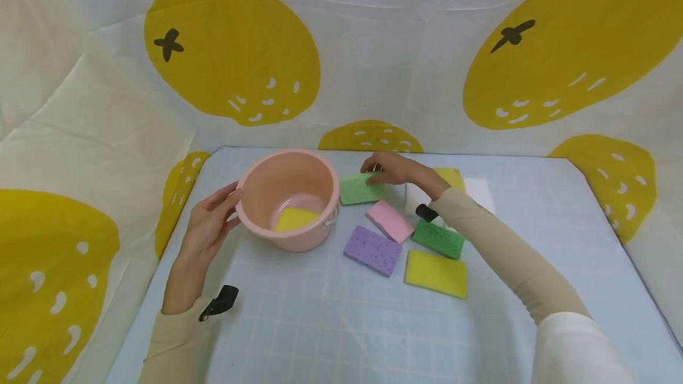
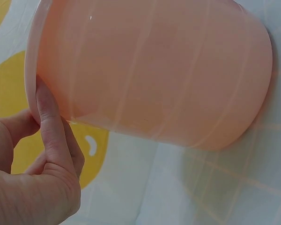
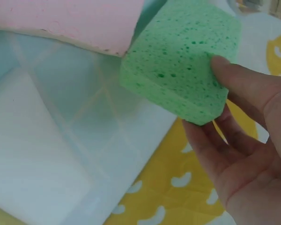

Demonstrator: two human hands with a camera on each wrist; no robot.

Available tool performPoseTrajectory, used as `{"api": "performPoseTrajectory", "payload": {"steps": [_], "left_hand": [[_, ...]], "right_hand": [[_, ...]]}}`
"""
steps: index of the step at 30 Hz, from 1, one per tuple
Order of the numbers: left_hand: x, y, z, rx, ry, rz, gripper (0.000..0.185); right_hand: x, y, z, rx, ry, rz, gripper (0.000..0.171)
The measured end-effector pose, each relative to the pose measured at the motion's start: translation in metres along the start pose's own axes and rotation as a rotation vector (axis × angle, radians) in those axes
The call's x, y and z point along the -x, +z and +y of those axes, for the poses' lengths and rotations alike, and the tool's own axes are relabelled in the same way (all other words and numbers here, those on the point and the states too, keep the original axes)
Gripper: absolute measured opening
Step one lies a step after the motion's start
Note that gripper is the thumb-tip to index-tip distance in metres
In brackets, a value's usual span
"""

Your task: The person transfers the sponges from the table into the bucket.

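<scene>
A pink bucket (image 1: 299, 240) stands at the table's back left, with a yellow sponge (image 1: 294, 218) lying inside it. My left hand (image 1: 205, 225) pinches the bucket's rim on its left side; in the left wrist view, thumb and fingers of that hand (image 2: 49, 154) meet at the rim. To the right of the bucket, my right hand (image 1: 393, 168) grips a light green sponge (image 1: 358, 190). The right wrist view shows the thumb on top of this sponge (image 3: 182, 61) and the fingers beneath it.
Near the right hand lie a pink sponge (image 1: 390, 221), a purple sponge (image 1: 373, 250), a dark green sponge (image 1: 439, 239) and a yellow sponge (image 1: 436, 274). Behind the right forearm are white pieces (image 1: 478, 193) and another yellow piece (image 1: 449, 177). A patterned cloth wall (image 1: 373, 64) borders the table's back.
</scene>
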State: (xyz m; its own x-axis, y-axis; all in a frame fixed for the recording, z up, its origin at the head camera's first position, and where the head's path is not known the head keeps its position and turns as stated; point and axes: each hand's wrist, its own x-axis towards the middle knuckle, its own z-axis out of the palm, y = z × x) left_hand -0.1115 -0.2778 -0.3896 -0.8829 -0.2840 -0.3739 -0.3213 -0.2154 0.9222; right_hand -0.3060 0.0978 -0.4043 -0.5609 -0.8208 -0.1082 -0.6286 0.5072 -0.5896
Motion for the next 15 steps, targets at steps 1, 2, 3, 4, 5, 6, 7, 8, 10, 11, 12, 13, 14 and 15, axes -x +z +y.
{"api": "performPoseTrajectory", "payload": {"steps": [1, 2, 3, 4, 5, 6, 7, 8, 10, 11, 12, 13, 14, 15], "left_hand": [[0.000, 0.000, 0.000, -0.002, 0.000, 0.000, 0.075], [0.000, 0.000, 0.000, -0.003, 0.000, 0.001, 0.075], [0.000, 0.000, 0.000, -0.003, 0.003, -0.001, 0.075], [0.001, 0.000, -0.001, -0.003, 0.003, -0.002, 0.075], [0.001, 0.000, -0.001, -0.002, 0.003, -0.003, 0.076], [0.001, 0.000, -0.001, 0.003, 0.002, -0.006, 0.076], [0.001, -0.001, 0.000, 0.004, 0.002, -0.007, 0.076], [0.001, -0.001, 0.000, 0.006, 0.002, -0.009, 0.076], [0.001, -0.001, 0.000, 0.007, 0.002, -0.009, 0.076], [0.001, -0.001, 0.000, 0.007, 0.000, -0.009, 0.077], [0.001, -0.001, 0.000, 0.007, 0.000, -0.009, 0.077], [0.001, -0.001, 0.000, 0.007, 0.000, -0.009, 0.077], [0.001, -0.001, 0.000, 0.008, -0.001, -0.008, 0.078], [0.001, 0.000, 0.000, 0.006, -0.003, -0.006, 0.078]], "right_hand": [[0.002, -0.002, -0.001, -0.007, 0.001, 0.006, 0.032], [0.004, -0.003, -0.002, -0.016, 0.003, 0.014, 0.031], [0.006, -0.005, -0.002, -0.024, 0.010, 0.025, 0.030], [0.008, -0.006, -0.002, -0.029, 0.012, 0.039, 0.030], [0.010, -0.007, -0.002, -0.036, 0.012, 0.054, 0.029], [0.012, -0.009, -0.003, -0.046, 0.013, 0.066, 0.030], [0.014, -0.010, -0.003, -0.056, 0.021, 0.077, 0.030], [0.016, -0.011, -0.003, -0.066, 0.026, 0.088, 0.030], [0.019, -0.014, -0.004, -0.082, 0.036, 0.108, 0.030], [0.020, -0.015, -0.005, -0.089, 0.039, 0.117, 0.031], [0.022, -0.016, -0.005, -0.095, 0.041, 0.127, 0.031], [0.024, -0.017, -0.006, -0.102, 0.040, 0.137, 0.032], [0.026, -0.018, -0.007, -0.111, 0.039, 0.146, 0.032], [0.027, -0.019, -0.008, -0.117, 0.037, 0.154, 0.033]]}}
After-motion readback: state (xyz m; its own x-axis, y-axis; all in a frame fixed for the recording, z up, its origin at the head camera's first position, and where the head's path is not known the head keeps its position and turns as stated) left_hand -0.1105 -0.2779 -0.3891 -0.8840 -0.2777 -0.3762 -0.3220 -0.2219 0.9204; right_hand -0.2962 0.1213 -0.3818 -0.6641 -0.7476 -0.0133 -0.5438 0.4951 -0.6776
